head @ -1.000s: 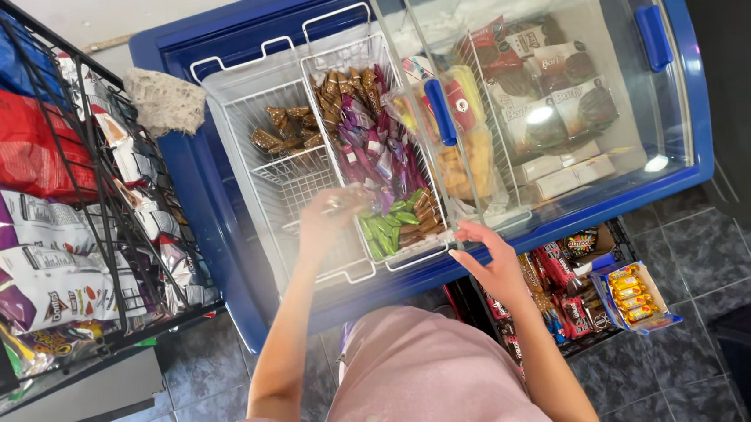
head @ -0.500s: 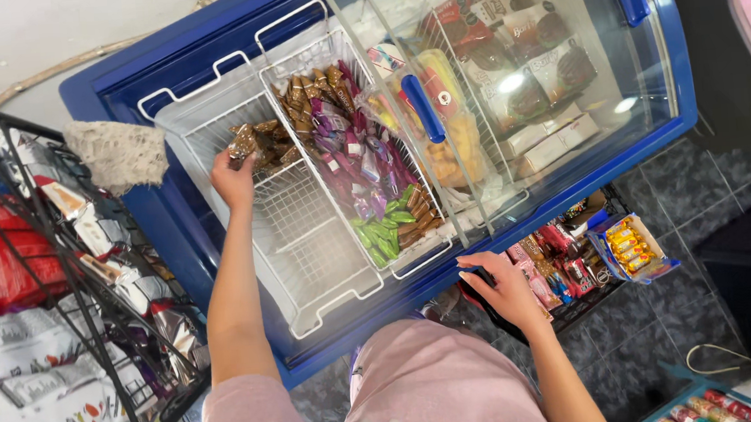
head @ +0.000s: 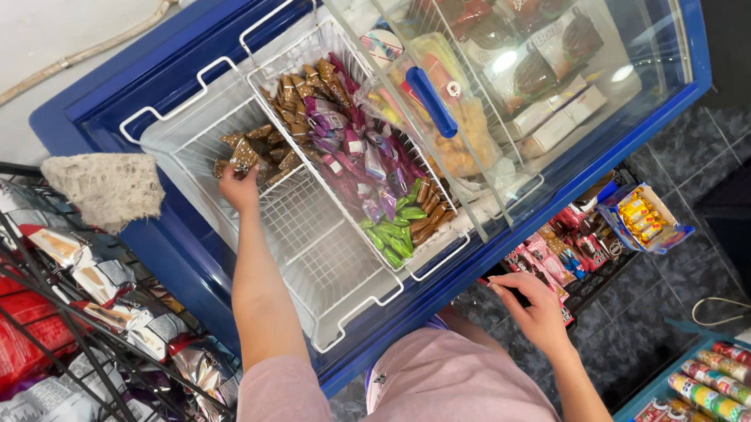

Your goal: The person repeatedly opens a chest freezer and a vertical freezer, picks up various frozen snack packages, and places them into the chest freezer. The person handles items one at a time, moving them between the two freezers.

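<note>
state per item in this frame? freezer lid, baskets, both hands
sliding glass lid: slid right, left half of the freezer open
left wire basket: mostly bare, brown wrapped ice creams heaped at its far end
middle wire basket: filled with wrapped ice creams
left hand: inside the left basket, on the brown wrappers; grip unclear
right hand: open, at the freezer's front edge
</note>
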